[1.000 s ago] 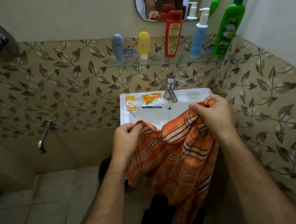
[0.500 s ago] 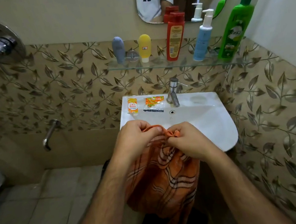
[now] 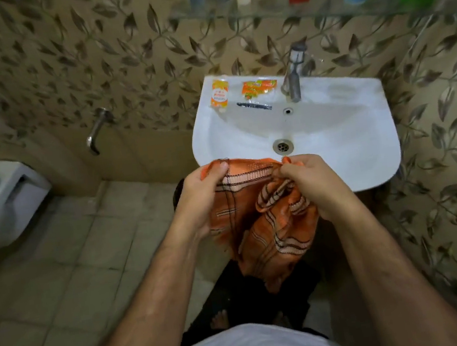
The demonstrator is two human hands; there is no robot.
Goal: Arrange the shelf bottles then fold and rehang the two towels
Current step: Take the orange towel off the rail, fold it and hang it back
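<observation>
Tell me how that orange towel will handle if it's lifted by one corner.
Probably floppy: the orange towel sags in loose folds below where the left hand and right hand pinch its top edge. It looks thin, so likely light, and unlikely to slip.

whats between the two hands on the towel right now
In the head view, a taut stretch of the orange towel's striped edge runs between the left hand and the right hand; nothing else.

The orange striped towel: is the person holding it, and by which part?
Yes. Both hands grip the orange striped cloth towel along its top edge: the left hand near the left corner, the right hand at the right end. The rest hangs bunched below.
</observation>
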